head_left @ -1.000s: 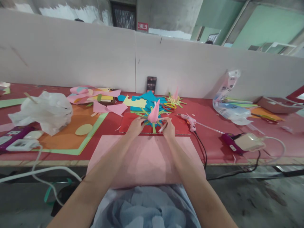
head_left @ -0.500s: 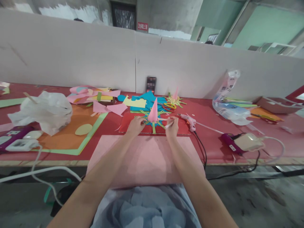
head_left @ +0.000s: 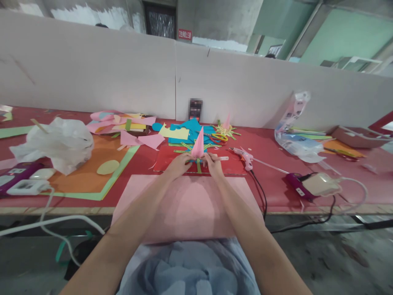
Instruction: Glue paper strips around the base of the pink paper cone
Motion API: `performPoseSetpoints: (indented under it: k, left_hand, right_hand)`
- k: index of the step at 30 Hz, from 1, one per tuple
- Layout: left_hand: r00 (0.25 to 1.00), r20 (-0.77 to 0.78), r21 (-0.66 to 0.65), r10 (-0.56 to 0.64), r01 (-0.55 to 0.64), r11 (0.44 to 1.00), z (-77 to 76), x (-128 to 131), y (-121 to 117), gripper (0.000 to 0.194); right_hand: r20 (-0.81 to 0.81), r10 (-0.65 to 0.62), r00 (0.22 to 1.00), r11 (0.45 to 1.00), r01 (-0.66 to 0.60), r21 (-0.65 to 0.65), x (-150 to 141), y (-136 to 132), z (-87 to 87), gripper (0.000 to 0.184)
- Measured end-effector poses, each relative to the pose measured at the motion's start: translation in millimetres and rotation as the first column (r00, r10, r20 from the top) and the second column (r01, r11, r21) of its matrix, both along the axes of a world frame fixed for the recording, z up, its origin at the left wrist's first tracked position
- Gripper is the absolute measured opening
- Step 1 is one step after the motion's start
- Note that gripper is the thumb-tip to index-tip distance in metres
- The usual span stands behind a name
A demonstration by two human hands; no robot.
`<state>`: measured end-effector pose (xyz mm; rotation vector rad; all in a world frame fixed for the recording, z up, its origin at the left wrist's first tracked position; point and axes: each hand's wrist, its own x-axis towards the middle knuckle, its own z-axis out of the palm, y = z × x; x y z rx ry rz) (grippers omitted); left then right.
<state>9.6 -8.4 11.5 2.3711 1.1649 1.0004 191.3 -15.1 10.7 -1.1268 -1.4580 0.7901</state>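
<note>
A pink pointed paper cone [head_left: 199, 144] stands upright amid blue and green paper strips on a red board [head_left: 235, 166]. My left hand [head_left: 180, 164] is at the left side of its base, fingers bent and pinched against the paper there. On the other side, my right hand [head_left: 214, 164] also has its fingertips at the base. A slim whitish pen-like stick [head_left: 223, 158] pokes out to the right from between the fingers of that hand. My hands partly cover the blue and green paper around the base.
A pink glue gun [head_left: 245, 157] lies right of the board, its black cord running off the front edge. Behind are scissors [head_left: 221, 138], blue paper [head_left: 192, 127] and a second pink cone [head_left: 226, 123]. A plastic bag [head_left: 58, 141] sits at left, a power strip [head_left: 299, 186] at right.
Both hands have moved closer together around the cone's base. The right hand shifted left, and the whitish stick now points out to the right. The cone stays in place.
</note>
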Motion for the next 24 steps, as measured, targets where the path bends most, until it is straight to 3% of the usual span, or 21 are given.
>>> performPoseSetpoints:
  k: [6,11,15,24]
  left_hand:
    - [1.0,-0.027,0.016,-0.001,0.001,1.0,-2.1,-1.3,1.3,0.026]
    - [0.999,-0.035,0.053,0.019,-0.017,0.998,-1.8,-1.0,1.7,0.028]
    - [0.997,-0.072,0.072,0.009,-0.004,0.997,-4.3,-2.0,2.3,0.031]
    - [0.99,-0.139,0.026,-0.005,0.009,1.0,-6.9,-4.8,2.1,0.032]
  right_hand:
    - [-0.106,-0.149,0.983,0.986,0.138,-0.098,-3.3,4.7,-0.1,0.021]
    - [-0.054,-0.21,0.976,0.976,0.213,0.055,-4.3,0.6,-1.5,0.021]
    - [0.041,-0.205,0.978,0.973,0.199,0.12,-3.3,-0.5,-0.1,0.026]
    - [0.1,-0.164,0.981,0.986,0.164,0.001,1.3,0.7,-0.8,0.024]
